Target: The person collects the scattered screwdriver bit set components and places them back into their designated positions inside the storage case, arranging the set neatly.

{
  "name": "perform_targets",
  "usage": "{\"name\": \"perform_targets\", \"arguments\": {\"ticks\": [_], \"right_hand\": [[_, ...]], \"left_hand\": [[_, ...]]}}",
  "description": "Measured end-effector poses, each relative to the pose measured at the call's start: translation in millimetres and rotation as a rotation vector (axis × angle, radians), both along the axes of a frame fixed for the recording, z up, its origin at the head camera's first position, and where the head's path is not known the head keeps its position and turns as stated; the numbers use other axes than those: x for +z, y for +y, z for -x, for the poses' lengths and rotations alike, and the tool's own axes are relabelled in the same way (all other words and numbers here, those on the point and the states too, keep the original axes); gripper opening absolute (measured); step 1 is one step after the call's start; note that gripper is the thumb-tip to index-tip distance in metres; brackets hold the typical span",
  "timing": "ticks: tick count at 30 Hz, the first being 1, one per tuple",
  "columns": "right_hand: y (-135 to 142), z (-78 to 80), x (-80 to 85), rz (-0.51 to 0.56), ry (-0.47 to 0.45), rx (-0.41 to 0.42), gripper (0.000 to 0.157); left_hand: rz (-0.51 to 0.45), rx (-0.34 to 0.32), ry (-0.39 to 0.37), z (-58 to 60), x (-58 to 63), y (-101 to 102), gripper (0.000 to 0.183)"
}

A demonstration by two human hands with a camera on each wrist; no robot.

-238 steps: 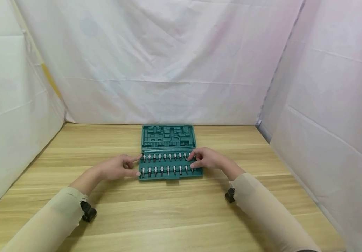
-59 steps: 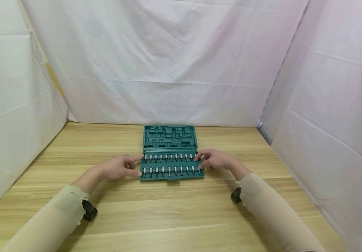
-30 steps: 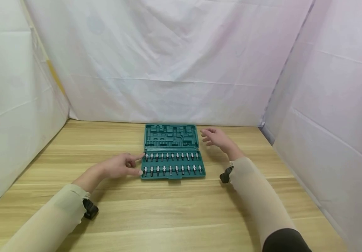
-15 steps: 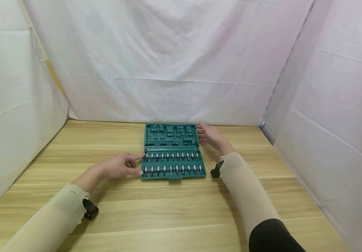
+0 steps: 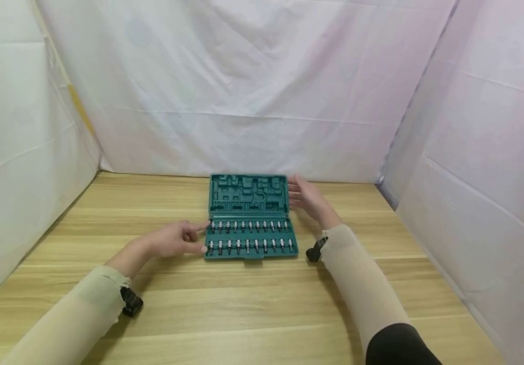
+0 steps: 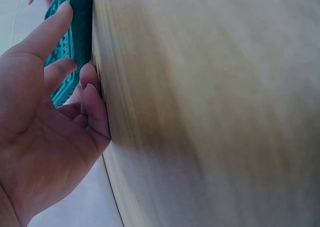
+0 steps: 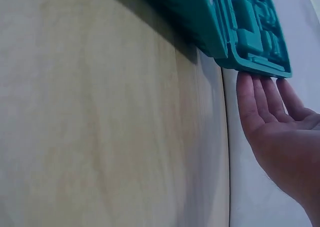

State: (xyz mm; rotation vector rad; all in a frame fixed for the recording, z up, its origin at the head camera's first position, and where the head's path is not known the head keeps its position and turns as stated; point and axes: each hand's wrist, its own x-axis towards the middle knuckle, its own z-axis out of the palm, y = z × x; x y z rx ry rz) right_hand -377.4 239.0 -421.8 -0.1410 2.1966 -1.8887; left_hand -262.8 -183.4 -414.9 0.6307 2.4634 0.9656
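Observation:
A green plastic case (image 5: 250, 235) lies unfolded on the table, holding two rows of silver bit sockets (image 5: 247, 245) with dark tips. Its moulded lid (image 5: 255, 190) leans up at the back. My left hand (image 5: 166, 242) rests at the left side of the base, index fingertip by the hinge corner and thumb by the front corner. Behind them the other fingers are bent, as the left wrist view shows. Straight fingers of my right hand (image 5: 309, 197) touch the lid's right edge; in the right wrist view the fingertips (image 7: 246, 79) press against its rim.
The wood-grain table (image 5: 244, 314) reaches a white cloth backdrop (image 5: 244, 101) right behind the lid. White sheets hang along the left and right sides too. A black wrist device (image 5: 131, 302) sits under the left sleeve, another (image 5: 316, 249) under the right.
My right hand has left the right end of the sockets and moved back to the lid's right edge. The lid has tilted up a little. My left hand stays in place.

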Motion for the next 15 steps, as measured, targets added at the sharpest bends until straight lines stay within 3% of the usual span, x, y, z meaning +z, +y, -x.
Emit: {"name": "perform_targets", "arguments": {"ticks": [15], "right_hand": [[3.3,-18.1,19.6,0.073,0.049,-0.022,0.069]], "left_hand": [[0.006,-0.001,-0.014,2.4,0.4,-0.5,0.087]]}}
